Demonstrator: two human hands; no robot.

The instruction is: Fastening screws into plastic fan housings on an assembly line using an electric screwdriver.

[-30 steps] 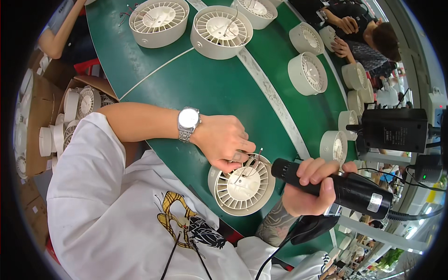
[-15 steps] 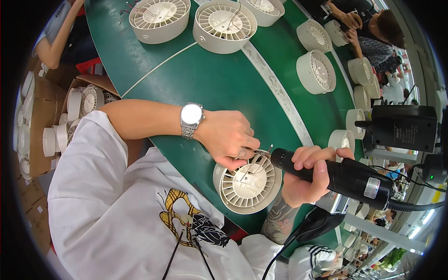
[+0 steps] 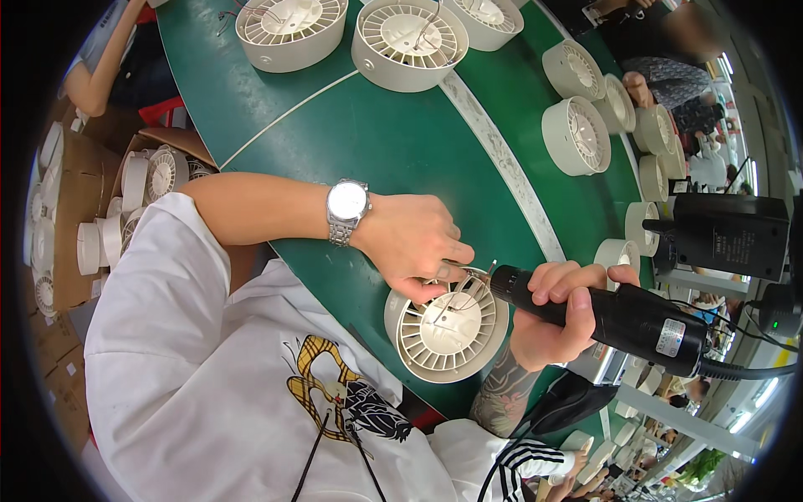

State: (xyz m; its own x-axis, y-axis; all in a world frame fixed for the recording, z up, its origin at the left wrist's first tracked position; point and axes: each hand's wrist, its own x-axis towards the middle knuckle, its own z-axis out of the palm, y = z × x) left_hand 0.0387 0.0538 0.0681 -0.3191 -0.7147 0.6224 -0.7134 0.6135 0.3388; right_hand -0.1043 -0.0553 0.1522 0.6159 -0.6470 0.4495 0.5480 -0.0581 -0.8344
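My right hand (image 3: 556,322) is wrapped around a black corded electric screwdriver (image 3: 640,326), held nearly level with its tip to the left. The metal bit reaches my left hand (image 3: 418,238), which wears a silver watch (image 3: 346,209) on its wrist. My left fingers are pinched together at the tip, above the rim of a round white slotted housing (image 3: 447,330). What they hold is too small and covered to name. The housing lies face up at the edge of the green table (image 3: 351,146), thin wires across its centre.
More white housings (image 3: 410,42) stand at the far side, and others line the right side (image 3: 577,138). A black box-shaped device (image 3: 723,234) is mounted at right. Cartons of housings (image 3: 159,176) sit at left. Co-workers (image 3: 669,79) are at far right and far left.
My hands and the screwdriver stay at the near housing, with only a slight shift in view. At far right, a housing near the co-worker now stands closer to the row, and that co-worker's hands have moved.
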